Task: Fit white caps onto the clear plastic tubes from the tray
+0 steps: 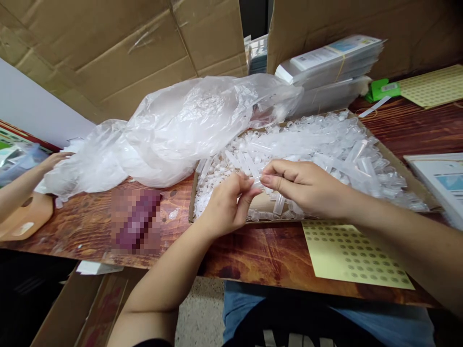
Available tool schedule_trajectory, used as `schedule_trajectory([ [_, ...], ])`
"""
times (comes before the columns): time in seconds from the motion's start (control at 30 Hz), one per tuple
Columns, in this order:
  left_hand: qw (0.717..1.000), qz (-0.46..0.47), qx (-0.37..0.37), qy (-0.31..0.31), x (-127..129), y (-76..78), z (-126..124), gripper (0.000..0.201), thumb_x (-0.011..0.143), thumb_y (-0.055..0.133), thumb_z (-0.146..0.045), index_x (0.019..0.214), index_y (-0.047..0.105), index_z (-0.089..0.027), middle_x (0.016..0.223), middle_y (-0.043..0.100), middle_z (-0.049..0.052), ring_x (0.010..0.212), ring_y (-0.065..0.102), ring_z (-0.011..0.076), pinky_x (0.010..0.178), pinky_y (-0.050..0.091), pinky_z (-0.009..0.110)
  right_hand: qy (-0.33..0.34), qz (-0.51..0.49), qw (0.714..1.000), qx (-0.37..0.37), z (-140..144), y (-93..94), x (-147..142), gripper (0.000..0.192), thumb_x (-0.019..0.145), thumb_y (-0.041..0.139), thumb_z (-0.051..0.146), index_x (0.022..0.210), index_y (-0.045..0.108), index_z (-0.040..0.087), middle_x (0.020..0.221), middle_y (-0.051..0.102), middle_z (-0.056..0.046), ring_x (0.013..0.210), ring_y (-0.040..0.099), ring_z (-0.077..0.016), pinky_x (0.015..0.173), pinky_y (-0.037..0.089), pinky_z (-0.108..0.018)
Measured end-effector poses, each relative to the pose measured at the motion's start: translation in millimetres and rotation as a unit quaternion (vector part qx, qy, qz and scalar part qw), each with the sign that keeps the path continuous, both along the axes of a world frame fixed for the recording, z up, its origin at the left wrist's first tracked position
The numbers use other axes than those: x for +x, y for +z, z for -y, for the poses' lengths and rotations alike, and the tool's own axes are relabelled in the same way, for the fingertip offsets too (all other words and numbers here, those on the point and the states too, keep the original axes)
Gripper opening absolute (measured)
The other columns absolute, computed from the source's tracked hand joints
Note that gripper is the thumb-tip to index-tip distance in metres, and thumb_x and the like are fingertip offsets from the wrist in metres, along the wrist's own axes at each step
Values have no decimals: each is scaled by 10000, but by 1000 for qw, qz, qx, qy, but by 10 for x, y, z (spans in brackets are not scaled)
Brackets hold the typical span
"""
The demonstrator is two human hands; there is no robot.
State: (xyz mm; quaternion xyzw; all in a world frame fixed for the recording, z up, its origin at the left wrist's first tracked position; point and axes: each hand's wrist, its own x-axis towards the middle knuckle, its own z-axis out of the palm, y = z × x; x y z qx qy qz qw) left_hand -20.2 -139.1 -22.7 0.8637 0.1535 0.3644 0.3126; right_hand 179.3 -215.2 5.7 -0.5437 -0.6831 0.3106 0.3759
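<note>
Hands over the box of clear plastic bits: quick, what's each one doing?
Left hand: fingers curled at a small clear plastic piece; whether they grip it cannot be told.
Right hand: closed, thumb and finger pinching that piece.

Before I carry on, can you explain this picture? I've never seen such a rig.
No machine here: it's a person working bare-handed, seen from a camera on that person's head, looking forward and down. Over a box of plastic parts, the right hand pinches a small clear piece; the left hand is right beside it, its grip unclear. Behind, to the left, lies a plastic bag. A yellow sheet lies on the wooden table, in front. Another person's hand shows at far left.
</note>
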Motion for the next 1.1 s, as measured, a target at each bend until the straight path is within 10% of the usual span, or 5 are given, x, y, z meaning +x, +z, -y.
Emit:
schedule_trajectory([
  [0.23,979,-150,71,121,-147,209,-267,307,1052,527,-466,922,609,-201,842,678,65,768,615,216,745,472,363,-71,97,992,22,-50,154,171,456,1059,452,537,721,456,230,635,504,-22,591,462,-173,570,349,-329],
  [0.43,833,-383,89,389,-250,106,-790,370,997,571,-338,1282,687,-132,1332,706,209,1322,583,386,1156,379,519,-276,254,920,116,-179,194,860,237,1079,447,457,924,478,280,981,647,-112,934,592,-289,745,395,-421],
  [0.7,781,-486,79,384,-174,71,-822,455,1020,508,-341,1412,639,-153,1515,601,171,1413,480,392,1135,415,527,-153,338,919,135,-407,-246,1378,221,968,665,471,1026,607,266,937,625,-90,756,625,-245,635,477,-368],
  [0.87,772,-489,73,399,-168,100,-779,422,967,529,-233,1353,601,-76,1377,637,252,1332,556,395,1095,440,505,-166,318,915,183,-248,-18,943,243,975,665,380,1115,645,183,1081,642,-158,902,643,-286,816,507,-443],
  [1.1,792,-461,86,391,-198,0,-728,387,945,425,-103,1311,537,-43,1245,664,290,1196,632,403,1045,440,507,161,375,898,168,-428,42,-46,210,901,552,41,897,706,184,937,689,-94,879,634,-230,771,490,-349],
])
